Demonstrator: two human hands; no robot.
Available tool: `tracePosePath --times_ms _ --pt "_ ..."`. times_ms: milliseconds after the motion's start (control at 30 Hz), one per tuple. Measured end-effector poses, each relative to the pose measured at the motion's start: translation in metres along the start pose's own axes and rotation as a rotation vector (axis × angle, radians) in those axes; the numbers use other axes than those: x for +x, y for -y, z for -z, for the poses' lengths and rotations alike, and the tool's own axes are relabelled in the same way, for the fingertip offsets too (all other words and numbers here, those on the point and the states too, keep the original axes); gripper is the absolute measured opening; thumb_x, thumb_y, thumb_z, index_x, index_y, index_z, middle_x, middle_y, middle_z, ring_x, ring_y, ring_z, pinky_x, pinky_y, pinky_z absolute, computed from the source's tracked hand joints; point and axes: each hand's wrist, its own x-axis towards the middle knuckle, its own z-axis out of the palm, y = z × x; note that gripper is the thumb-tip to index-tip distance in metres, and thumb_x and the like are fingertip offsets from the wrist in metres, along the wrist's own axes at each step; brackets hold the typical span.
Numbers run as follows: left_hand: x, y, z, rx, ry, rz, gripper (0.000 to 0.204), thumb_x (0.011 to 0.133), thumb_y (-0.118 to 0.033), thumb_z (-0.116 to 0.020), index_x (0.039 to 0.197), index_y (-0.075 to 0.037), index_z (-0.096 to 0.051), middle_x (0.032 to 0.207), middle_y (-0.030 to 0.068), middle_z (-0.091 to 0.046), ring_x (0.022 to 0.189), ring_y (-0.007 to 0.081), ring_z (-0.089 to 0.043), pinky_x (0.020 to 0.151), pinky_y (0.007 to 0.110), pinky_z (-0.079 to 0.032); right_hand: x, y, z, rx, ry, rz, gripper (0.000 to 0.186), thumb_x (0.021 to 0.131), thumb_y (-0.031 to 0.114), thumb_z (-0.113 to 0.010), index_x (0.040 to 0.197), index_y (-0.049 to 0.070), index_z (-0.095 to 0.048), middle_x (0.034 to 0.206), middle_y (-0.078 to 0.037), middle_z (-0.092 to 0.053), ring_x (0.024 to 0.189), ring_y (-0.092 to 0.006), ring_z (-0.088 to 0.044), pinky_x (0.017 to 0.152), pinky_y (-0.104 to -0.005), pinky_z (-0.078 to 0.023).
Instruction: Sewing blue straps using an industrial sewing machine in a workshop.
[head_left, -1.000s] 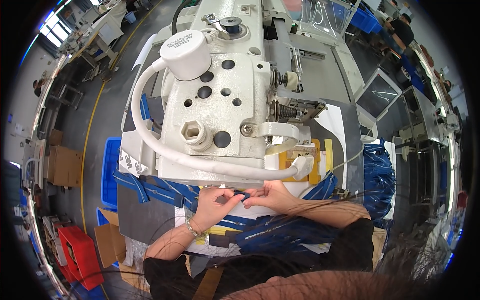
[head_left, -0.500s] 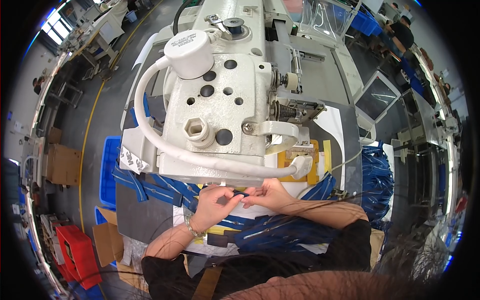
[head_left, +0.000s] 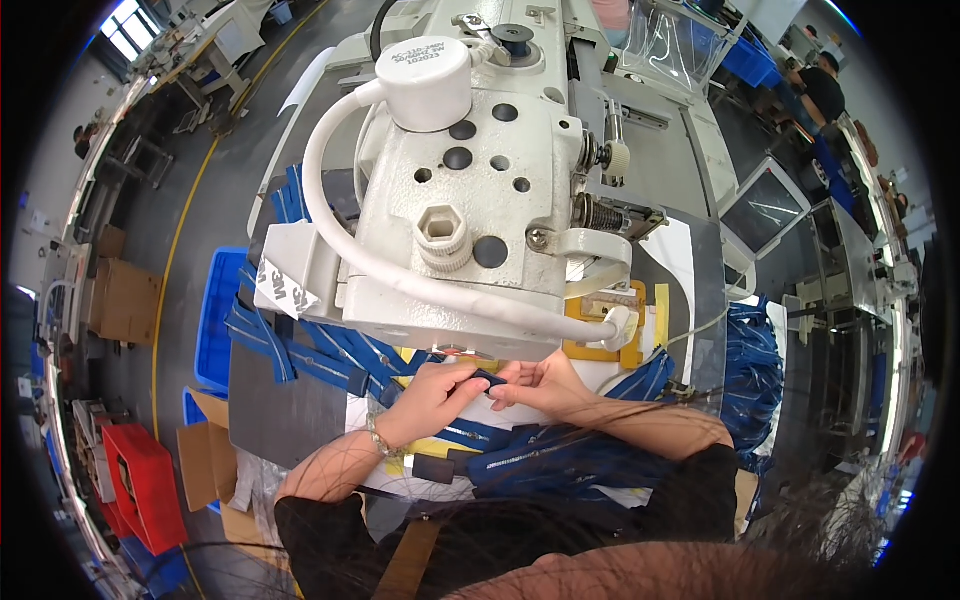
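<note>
Just below the front of a large white sewing machine head (head_left: 465, 185), both hands meet at a small dark navy piece of fabric (head_left: 489, 379). My left hand (head_left: 436, 398) pinches its left side between thumb and fingers. From the other side, my right hand (head_left: 548, 388) grips it, with the fingers curled. The fingers hide much of the piece, so its full length cannot be told. Nearer to me lie blue zipper strips (head_left: 560, 462) with pale teeth lines, one ending in a dark square tab (head_left: 433, 469). More blue zippers (head_left: 335, 352) spread left of my left hand.
Right of the machine's front is a yellow clamp frame (head_left: 632, 348). A thick bundle of blue zippers (head_left: 752, 365) hangs at the table's right edge, below a tilted screen (head_left: 768, 205). Left stand a blue bin (head_left: 214, 325), an open cardboard box (head_left: 207, 455) and a red crate (head_left: 150, 490).
The view has shifted, so the machine appears farther right and slightly higher. Both hands stay together on the dark piece, which now shows a little more between the fingers.
</note>
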Motion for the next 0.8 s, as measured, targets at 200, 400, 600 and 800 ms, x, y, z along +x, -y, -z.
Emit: tracePosePath --times_ms 200,400,600,800 --pt "0.0001 0.0024 -0.003 0.009 -0.055 -0.015 0.025 0.085 -0.016 -0.058 0.068 -0.001 -0.048 0.05 0.0122 -0.04 0.041 0.0226 -0.039 0.043 0.031 -0.031 0.0007 0.001 -0.0015 -0.014 -0.015 -0.005 0.006 0.082 0.0 -0.062 0.086 -0.003 -0.058 0.081 -0.008 -0.065 0.075 -0.0121 -0.064 0.069 -0.0234 -0.052" --pt "-0.0007 0.0044 -0.0039 0.073 -0.067 -0.044 0.026 0.084 -0.015 -0.06 0.064 -0.002 -0.048 0.052 0.0131 -0.041 0.043 0.0252 -0.041 0.043 0.032 -0.032 0.0009 -0.0011 -0.0003 -0.014 -0.001 -0.027 0.006 0.082 0.0 -0.062 0.087 -0.003 -0.058 0.083 -0.008 -0.064 0.077 -0.0129 -0.064 0.072 -0.0244 -0.053" --pt "0.0015 0.0044 -0.0026 0.13 -0.061 -0.104 0.028 0.084 -0.015 -0.059 0.061 -0.002 -0.048 0.052 0.0115 -0.044 0.045 0.0265 -0.044 0.045 0.034 -0.034 0.003 -0.0019 0.0002 -0.057 0.023 -0.05 0.008 0.082 0.0 -0.061 0.088 -0.004 -0.057 0.084 -0.007 -0.063 0.079 -0.0135 -0.064 0.073 -0.025 -0.053" --pt "0.0009 0.0019 -0.0027 0.19 0.015 -0.081 0.029 0.085 -0.018 -0.057 0.061 -0.003 -0.049 0.053 0.0109 -0.047 0.046 0.027 -0.046 0.046 0.035 -0.034 0.0 0.0024 -0.0032 -0.357 0.048 0.061 0.008 0.083 0.003 -0.061 0.08 -0.002 -0.055 0.072 -0.005 -0.062 0.069 -0.0095 -0.062 0.061 -0.0221 -0.049"
